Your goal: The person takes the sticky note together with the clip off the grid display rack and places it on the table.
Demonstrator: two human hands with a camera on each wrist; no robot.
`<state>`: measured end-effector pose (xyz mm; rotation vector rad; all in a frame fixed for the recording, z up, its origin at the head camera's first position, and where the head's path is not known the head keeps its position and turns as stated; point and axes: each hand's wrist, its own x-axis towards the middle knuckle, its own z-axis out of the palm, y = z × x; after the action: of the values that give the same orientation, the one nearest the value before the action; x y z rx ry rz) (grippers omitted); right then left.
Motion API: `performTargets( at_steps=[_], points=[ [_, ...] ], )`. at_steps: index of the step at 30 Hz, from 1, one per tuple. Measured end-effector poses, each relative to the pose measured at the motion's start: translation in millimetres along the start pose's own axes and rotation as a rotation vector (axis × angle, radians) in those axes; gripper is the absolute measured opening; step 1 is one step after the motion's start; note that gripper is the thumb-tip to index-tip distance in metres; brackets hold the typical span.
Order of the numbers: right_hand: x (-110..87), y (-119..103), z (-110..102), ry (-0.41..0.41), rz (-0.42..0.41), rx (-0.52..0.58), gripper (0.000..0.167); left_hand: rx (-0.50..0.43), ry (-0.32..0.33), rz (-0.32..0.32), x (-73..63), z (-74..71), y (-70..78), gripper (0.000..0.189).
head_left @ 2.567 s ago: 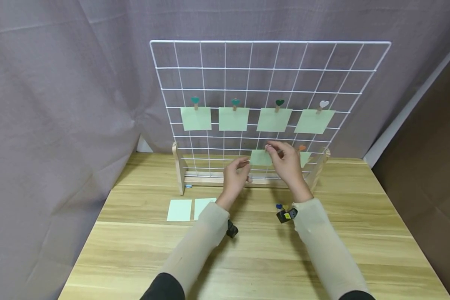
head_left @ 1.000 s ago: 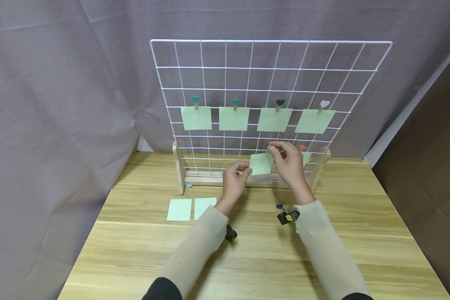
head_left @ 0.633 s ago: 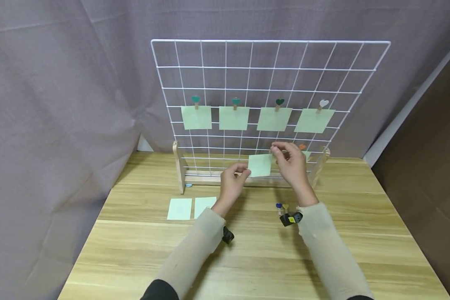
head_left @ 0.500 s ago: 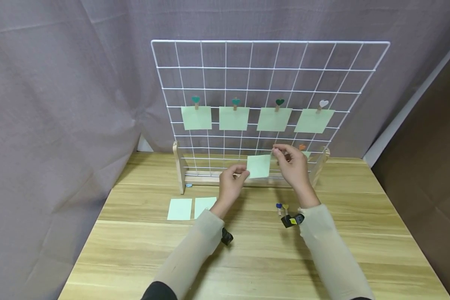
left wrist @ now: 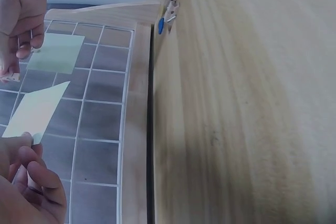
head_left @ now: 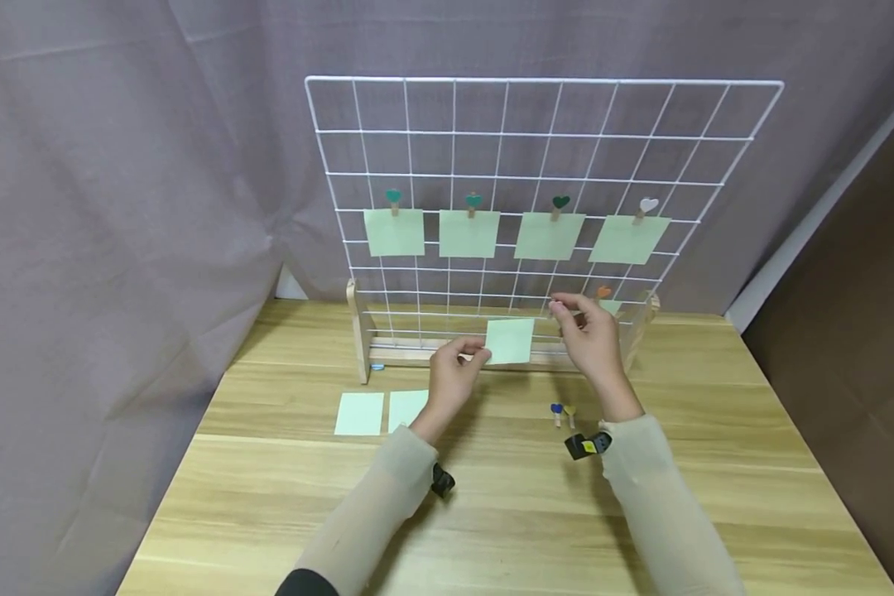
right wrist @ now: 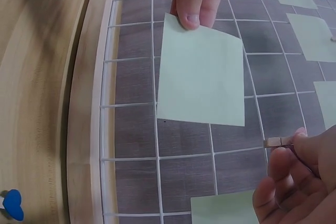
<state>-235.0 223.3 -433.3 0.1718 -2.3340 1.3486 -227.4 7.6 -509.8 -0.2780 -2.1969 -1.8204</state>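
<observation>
My left hand (head_left: 453, 382) pinches a pale green paper note (head_left: 510, 341) by its left edge, in front of the lower part of the white wire grid (head_left: 544, 80). To the right of the note, my right hand (head_left: 593, 341) pinches a small wooden clothespin (right wrist: 274, 142) between thumb and fingertips. The clothespin's tip points towards the grid wires and stands apart from the note. Behind my right hand, an orange heart clothespin (head_left: 603, 292) holds another green note (head_left: 609, 306), mostly hidden in the head view.
A row of green notes (head_left: 394, 233) hangs higher on the grid from heart clothespins. On the table (head_left: 492, 530), two notes (head_left: 359, 414) lie at left, the second partly behind my left wrist. A blue heart clothespin (head_left: 556, 409) and a yellow one (head_left: 569, 410) lie at right. Wooden feet (head_left: 358, 335) support the grid.
The note in my left hand has come away from the clothespin and moved down and left. My right hand has shifted right and down with the clothespin.
</observation>
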Motion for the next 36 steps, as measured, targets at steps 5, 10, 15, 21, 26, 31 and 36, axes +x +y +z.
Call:
performTargets(
  at_steps=[5,10,15,21,26,31,36],
  points=[
    [-2.5,2,-1,-0.012,0.012,0.015,0.026,-0.015,-0.01,-0.024,-4.3,-3.6,-1.9,0.013],
    [-8.8,7,-4,-0.01,0.015,0.03,0.026,-0.012,-0.022,-0.037,-9.9,-5.2,-5.0,0.014],
    [-13.2,15,-5,0.001,0.02,0.028,0.025,-0.018,-0.033,-0.056,-15.8,-7.2,-6.4,0.013],
    [-16.9,20,-7,-0.001,0.022,0.032,0.028,-0.031,-0.039,-0.079,-21.6,-11.4,-7.7,0.012],
    [-19.8,24,-8,0.006,0.033,0.043,0.026,-0.011,-0.05,-0.104,-25.1,-14.6,-9.3,0.012],
    [-23.3,29,-8,0.008,0.059,0.022,0.026,0.0,-0.051,-0.112,-28.0,-16.0,-12.7,0.013],
    [-25.9,32,-8,-0.001,0.054,0.038,0.026,-0.012,-0.036,-0.104,-30.5,-17.5,-15.8,0.012]
  ],
)
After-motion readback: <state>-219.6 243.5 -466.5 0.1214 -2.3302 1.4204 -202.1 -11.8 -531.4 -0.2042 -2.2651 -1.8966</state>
